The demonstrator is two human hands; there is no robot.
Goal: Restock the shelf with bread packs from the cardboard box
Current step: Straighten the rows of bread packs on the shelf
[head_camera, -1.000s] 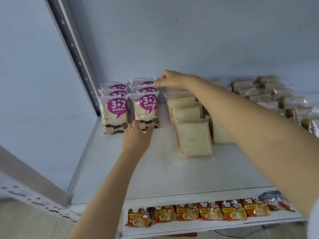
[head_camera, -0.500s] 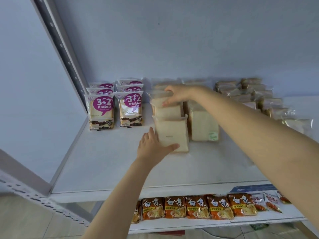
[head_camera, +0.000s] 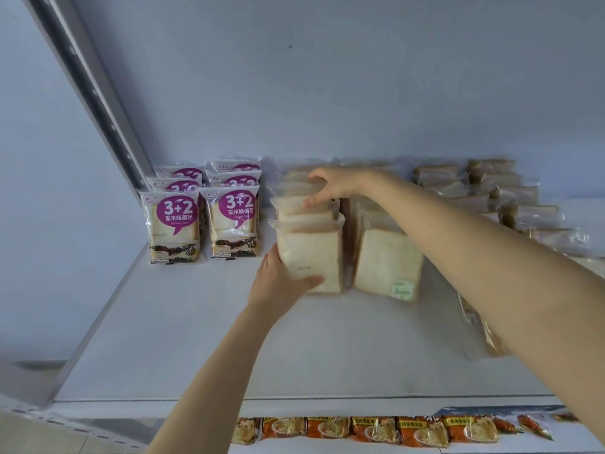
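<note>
A row of clear-wrapped white bread packs (head_camera: 311,253) stands on the white shelf (head_camera: 229,339), leaning one behind the other. My left hand (head_camera: 281,280) holds the front pack at its lower left corner, thumb across its face. My right hand (head_camera: 334,186) reaches over from the right and curls its fingers over the tops of the packs further back in the same row. A second row of white bread packs (head_camera: 389,263) stands just to the right, touching it. The cardboard box is not in view.
Purple "3+2" bread packs (head_camera: 173,224) stand in two rows at the left, by the shelf's upright post (head_camera: 91,93). Brown bread packs (head_camera: 491,188) lie at the back right. Orange noodle packs (head_camera: 360,430) line the lower shelf. Bare shelf surface lies in front.
Both hands left the purple packs and moved right to the white bread row. My left hand now grips the front pack, my right hand covers the back ones, and the row stands tighter.
</note>
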